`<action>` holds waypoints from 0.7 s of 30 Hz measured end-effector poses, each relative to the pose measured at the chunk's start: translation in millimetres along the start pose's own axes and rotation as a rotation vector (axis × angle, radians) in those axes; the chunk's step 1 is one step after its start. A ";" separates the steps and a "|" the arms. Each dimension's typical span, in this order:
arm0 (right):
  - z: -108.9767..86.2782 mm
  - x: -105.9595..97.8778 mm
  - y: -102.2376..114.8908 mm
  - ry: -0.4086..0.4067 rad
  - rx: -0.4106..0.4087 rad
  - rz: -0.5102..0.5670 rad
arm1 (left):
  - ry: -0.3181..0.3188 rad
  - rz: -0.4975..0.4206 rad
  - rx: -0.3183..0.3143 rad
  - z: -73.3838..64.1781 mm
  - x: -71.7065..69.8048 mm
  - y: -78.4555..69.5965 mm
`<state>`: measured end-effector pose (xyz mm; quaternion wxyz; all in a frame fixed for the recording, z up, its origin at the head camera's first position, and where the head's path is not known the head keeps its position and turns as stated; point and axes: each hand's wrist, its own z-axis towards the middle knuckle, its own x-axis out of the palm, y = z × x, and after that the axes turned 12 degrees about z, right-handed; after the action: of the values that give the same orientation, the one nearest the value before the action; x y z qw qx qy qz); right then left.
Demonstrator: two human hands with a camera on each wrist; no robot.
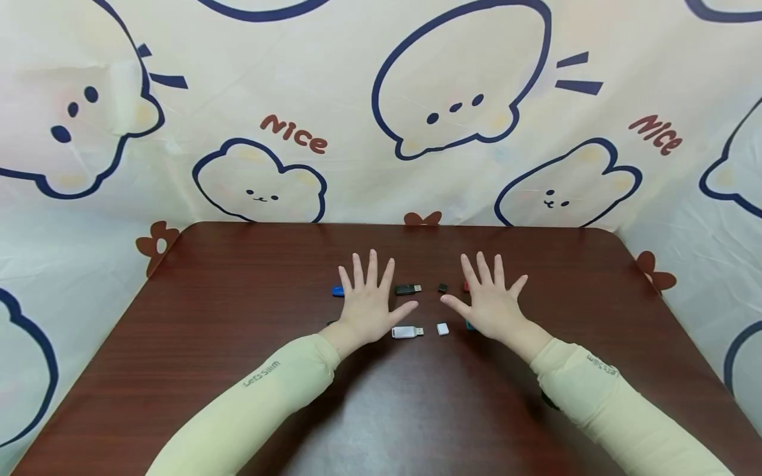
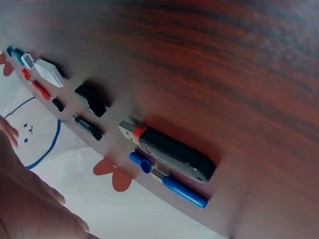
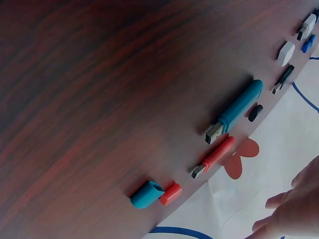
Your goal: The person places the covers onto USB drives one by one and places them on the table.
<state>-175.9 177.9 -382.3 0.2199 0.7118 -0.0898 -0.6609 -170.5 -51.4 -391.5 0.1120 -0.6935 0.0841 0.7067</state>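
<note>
My left hand (image 1: 366, 307) is spread flat with straight fingers, holding nothing, above the left part of two rows of uncapped USB sticks. Nearest it in the left wrist view lie a black USB stick with a red collar (image 2: 174, 154), a blue USB stick (image 2: 184, 191), a blue cap (image 2: 140, 162) and a black cap (image 2: 90, 99). Over the right end, my right hand (image 1: 491, 304) is likewise spread and holds nothing. Below it are a teal USB stick (image 3: 241, 105), a red USB stick (image 3: 218, 152), a teal cap (image 3: 147, 194) and a red cap (image 3: 171, 194).
Between the hands lie a black USB stick (image 1: 407, 289), a white USB stick (image 1: 405, 332), a small black cap (image 1: 443, 288) and a white cap (image 1: 443, 329). They rest on a dark brown wooden table (image 1: 268, 277). A printed cloth (image 1: 351, 99) hangs behind the table's far edge.
</note>
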 end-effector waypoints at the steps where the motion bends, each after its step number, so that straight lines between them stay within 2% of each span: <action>1: 0.8 0.1 -0.2 0.001 0.001 -0.003 | 0.000 -0.003 0.003 1.1 -0.2 -0.3; 8: 8.0 1.8 -1.8 -0.002 -0.013 -0.038 | 0.018 -0.005 0.016 11.9 0.6 -5.5; 14: 14.0 3.3 -2.5 -0.073 -0.062 -0.069 | 0.053 0.032 0.034 23.3 1.0 -12.4; 21: 15.5 3.4 -1.2 -0.106 -0.072 -0.081 | 0.026 0.090 0.048 35.6 6.2 -13.6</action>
<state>-190.9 174.6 -386.3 0.2133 0.6704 -0.0484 -0.7090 -201.1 -28.2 -396.4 0.0954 -0.6953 0.1335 0.6997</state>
